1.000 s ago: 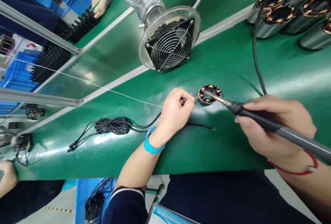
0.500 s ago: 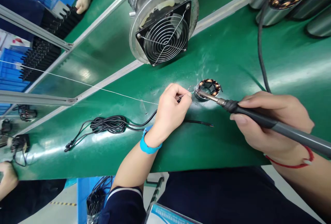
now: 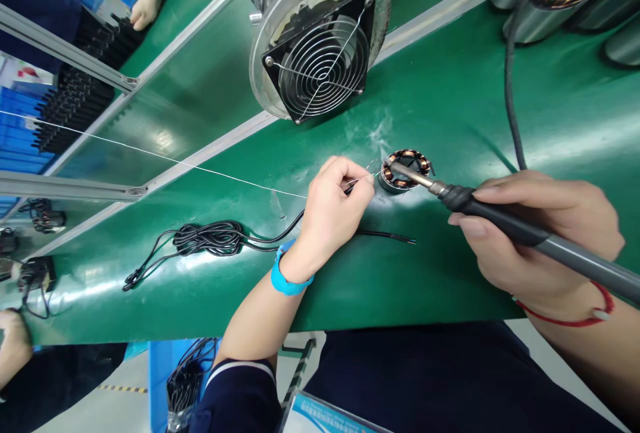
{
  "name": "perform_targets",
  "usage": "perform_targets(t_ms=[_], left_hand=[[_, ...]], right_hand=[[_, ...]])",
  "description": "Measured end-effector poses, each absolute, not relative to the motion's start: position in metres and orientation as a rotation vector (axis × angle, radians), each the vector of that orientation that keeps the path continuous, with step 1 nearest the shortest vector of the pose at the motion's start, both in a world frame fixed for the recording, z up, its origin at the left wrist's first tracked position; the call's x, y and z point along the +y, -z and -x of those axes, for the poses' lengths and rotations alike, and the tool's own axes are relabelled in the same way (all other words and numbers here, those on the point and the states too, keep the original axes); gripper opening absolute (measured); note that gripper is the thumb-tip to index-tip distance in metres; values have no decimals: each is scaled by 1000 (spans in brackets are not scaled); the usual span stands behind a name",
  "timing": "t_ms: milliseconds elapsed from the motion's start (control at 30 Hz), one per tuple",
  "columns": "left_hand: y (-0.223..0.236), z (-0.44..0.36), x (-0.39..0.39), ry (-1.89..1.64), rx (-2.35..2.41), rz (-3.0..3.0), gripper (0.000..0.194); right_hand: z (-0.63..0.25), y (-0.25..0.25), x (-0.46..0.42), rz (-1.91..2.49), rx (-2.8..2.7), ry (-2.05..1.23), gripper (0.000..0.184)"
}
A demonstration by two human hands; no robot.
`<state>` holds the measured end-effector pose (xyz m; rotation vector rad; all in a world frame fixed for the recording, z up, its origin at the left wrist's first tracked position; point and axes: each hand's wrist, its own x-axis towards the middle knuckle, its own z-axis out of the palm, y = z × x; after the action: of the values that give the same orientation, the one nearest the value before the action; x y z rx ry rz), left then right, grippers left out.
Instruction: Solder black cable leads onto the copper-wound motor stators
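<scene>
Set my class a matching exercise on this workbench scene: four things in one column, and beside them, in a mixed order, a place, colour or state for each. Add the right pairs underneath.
Column 1
1. Iron
2. Fan
3. Left wristband
4. Copper-wound ring

Column 2
A. Blue
B. At the tip of the iron
C. Behind a wire guard
D. Held in the right hand

Right pairs
1-D
2-C
3-A
4-B
</scene>
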<state>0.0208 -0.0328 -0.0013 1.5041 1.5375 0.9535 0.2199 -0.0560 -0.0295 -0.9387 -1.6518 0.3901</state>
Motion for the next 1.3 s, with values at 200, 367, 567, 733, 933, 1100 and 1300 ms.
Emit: perform_targets(t_ms=[200, 367, 567, 733, 933, 1100, 1300], left_hand=[[2, -20, -33, -965, 1524, -1540, 16], [1, -19, -32, -959, 1532, -1574, 15], [-3, -21, -31, -946, 1590, -1625, 16], [-8, -18, -31, -928, 1572, -1615, 14], [-10, -12, -27, -831, 1365, -1265, 12], [-11, -13, -28, -847, 1315, -1192, 13], [-5, -13, -33, -1063, 1312, -1621, 15]], right_hand=[[-220, 5, -59, 1060, -1864, -312, 34], [-216, -16, -47, 1220, -2018, -406, 32], [-202, -3, -26, 1176, -2072, -541, 42], [-195, 13, -29, 1190, -1982, -549, 42], [-191, 18, -33, 1209, -1983, -432, 41], [-184, 16, -36, 1158, -1987, -398, 41], [-183, 15, -34, 1139, -1870, -465, 43]])
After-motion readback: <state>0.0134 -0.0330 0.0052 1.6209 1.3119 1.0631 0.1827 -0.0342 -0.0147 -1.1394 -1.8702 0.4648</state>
